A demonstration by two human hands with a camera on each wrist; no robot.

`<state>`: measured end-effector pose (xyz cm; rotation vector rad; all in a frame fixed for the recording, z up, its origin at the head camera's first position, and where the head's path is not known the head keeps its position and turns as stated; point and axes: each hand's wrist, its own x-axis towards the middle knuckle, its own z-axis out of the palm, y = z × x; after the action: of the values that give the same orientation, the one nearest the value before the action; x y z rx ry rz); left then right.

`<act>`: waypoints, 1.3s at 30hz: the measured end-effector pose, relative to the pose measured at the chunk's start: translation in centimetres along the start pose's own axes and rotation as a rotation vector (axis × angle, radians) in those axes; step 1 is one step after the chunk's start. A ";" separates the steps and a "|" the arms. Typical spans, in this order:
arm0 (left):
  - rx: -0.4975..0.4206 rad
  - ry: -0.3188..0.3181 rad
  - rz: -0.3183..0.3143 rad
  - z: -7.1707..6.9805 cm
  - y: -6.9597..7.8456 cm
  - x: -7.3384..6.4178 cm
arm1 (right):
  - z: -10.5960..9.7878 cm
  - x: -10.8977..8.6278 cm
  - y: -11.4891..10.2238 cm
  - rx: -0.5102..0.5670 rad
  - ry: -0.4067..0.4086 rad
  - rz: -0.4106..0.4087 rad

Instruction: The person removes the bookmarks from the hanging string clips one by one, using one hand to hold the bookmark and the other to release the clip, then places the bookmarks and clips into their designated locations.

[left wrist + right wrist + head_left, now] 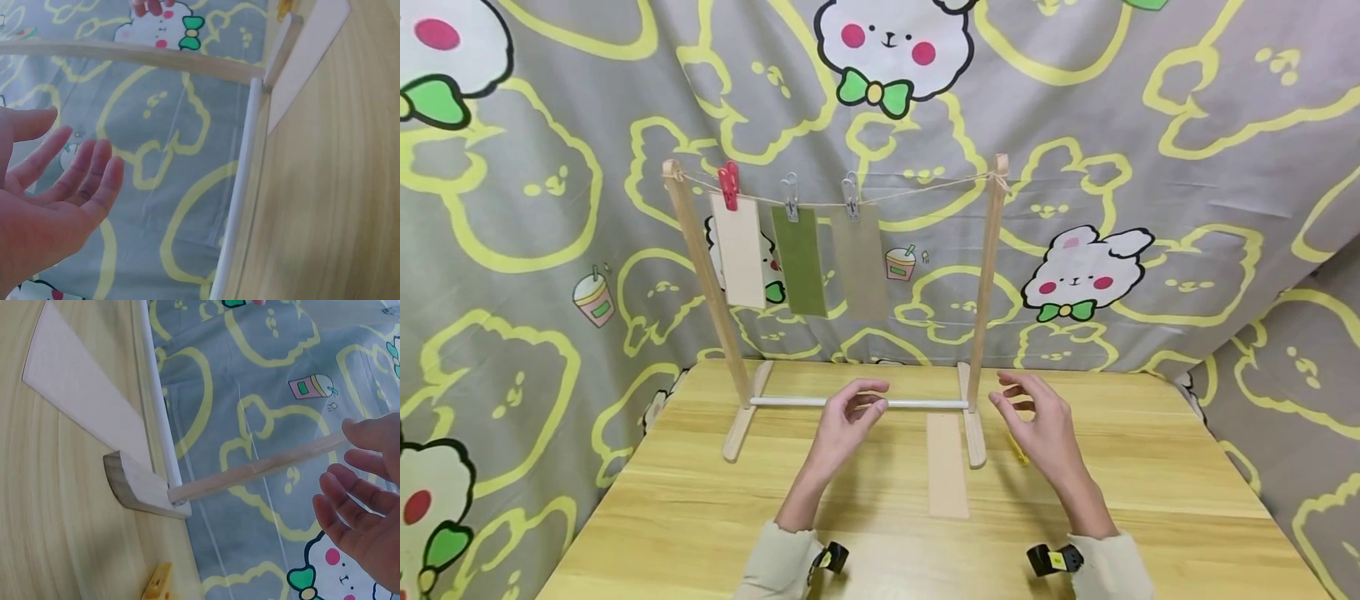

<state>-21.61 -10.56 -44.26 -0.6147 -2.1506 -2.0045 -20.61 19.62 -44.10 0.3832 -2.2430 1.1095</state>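
My left hand (850, 415) hovers over the table in front of the rack's white bar (925, 404), fingers loosely bent and nothing held. To the right of the rack, my right hand (1039, 418) is also empty, its fingers relaxed. Between the hands a pale beige strip (948, 479) lies flat on the table, its far end near the rack's right foot (973, 437). A yellow clip (157, 581) rests beside that foot, partly cut off in the right wrist view. On the string hang a cream strip (741, 258), a green strip (802, 267) and a grey-beige strip (859, 262).
A red clothespin (728, 185) and two grey clothespins, one (791, 197) on the green strip, grip the hanging strips. Wooden posts, the right one (988, 283) near my right hand, carry the string. Behind the wooden table (662, 517) hangs a grey cartoon-print curtain (1097, 108).
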 end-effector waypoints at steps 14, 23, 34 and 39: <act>0.000 0.051 0.045 -0.7 0.8 0.2 | 1.5 0.9 -1.2 0.020 0.001 -0.066; -0.027 0.108 0.090 -0.6 1.3 0.9 | 1.3 1.9 -2.1 0.048 0.019 -0.128; -0.069 0.217 0.149 -0.8 2.2 2.3 | 1.0 3.6 -3.2 0.057 0.023 -0.177; -0.070 0.260 0.174 -1.1 2.4 2.6 | 1.0 4.2 -3.7 0.082 0.026 -0.205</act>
<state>-23.27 -11.03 -40.99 -0.4996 -1.8214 -1.9521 -22.44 16.64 -39.64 0.6143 -2.0863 1.0927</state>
